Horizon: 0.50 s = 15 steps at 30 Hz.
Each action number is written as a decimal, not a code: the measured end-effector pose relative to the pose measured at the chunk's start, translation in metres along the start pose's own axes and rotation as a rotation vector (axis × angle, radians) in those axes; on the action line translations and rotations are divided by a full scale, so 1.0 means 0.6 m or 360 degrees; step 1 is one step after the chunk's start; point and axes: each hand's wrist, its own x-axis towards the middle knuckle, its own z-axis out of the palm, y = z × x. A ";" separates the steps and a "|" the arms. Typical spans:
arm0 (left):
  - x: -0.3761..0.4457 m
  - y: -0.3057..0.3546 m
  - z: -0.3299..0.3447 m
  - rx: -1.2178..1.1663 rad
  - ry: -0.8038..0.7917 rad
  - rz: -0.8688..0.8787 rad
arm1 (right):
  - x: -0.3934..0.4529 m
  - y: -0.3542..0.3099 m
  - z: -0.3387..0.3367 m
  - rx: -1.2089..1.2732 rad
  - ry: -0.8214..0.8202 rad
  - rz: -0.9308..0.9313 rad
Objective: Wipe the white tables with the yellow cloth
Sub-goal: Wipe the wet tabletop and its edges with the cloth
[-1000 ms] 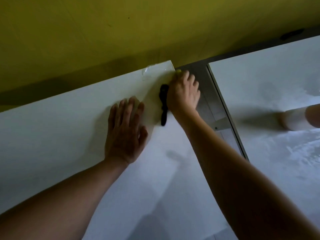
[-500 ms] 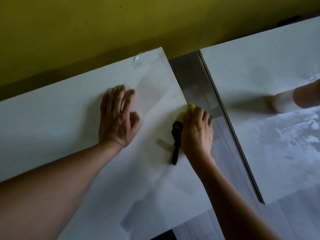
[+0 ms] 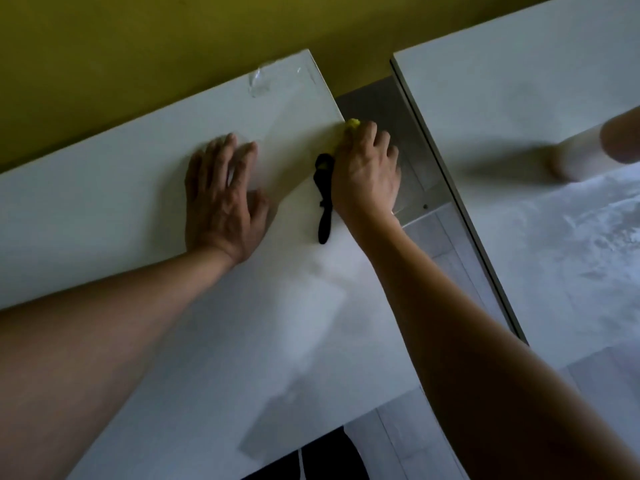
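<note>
My right hand presses a yellow cloth against the right edge of the near white table. Only a small yellow tip shows past the fingers. A black strap hangs out from under that hand and lies on the tabletop. My left hand rests flat on the same table, fingers spread, holding nothing. A second white table stands to the right across a narrow gap.
A yellow wall runs behind both tables. A grey metal piece sits in the gap between them, over pale floor tiles. On the right table lies a white roll, held by another person's arm.
My right hand slid the cloth down the table's right edge toward me, then back up toward the far corner. My left hand stayed planted flat.
</note>
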 end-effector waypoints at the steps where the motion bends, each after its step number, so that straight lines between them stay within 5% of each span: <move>1: -0.001 0.001 0.001 0.0002 -0.0012 -0.0014 | -0.018 0.015 0.000 -0.0012 0.0012 0.0007; 9: -0.004 0.001 -0.003 0.0013 -0.0071 -0.0004 | -0.249 0.193 -0.052 -0.0116 -0.0028 0.0181; 15: -0.057 0.037 -0.010 0.0015 -0.0107 0.0273 | -0.201 0.151 -0.033 -0.0151 0.0070 0.0229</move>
